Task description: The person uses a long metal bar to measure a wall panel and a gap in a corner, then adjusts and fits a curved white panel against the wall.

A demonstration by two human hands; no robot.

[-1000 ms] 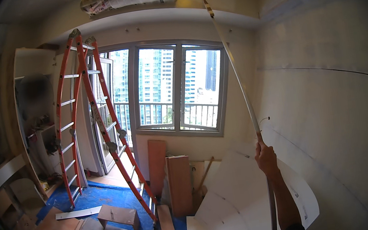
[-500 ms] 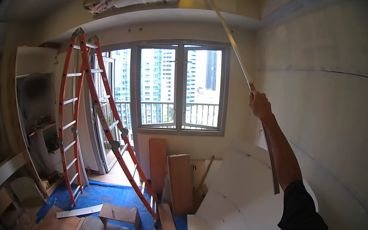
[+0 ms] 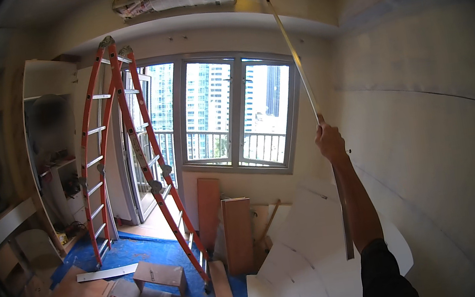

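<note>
The right arm stretches up and forward, elbow nearly straight, the right hand (image 3: 329, 141) wrapped closed around a long thin pole (image 3: 296, 58). Above the grip it slants up leftward toward the wall; a shorter length drops below, beside the forearm. The red ladder (image 3: 156, 186) stands left of the grip.
</note>
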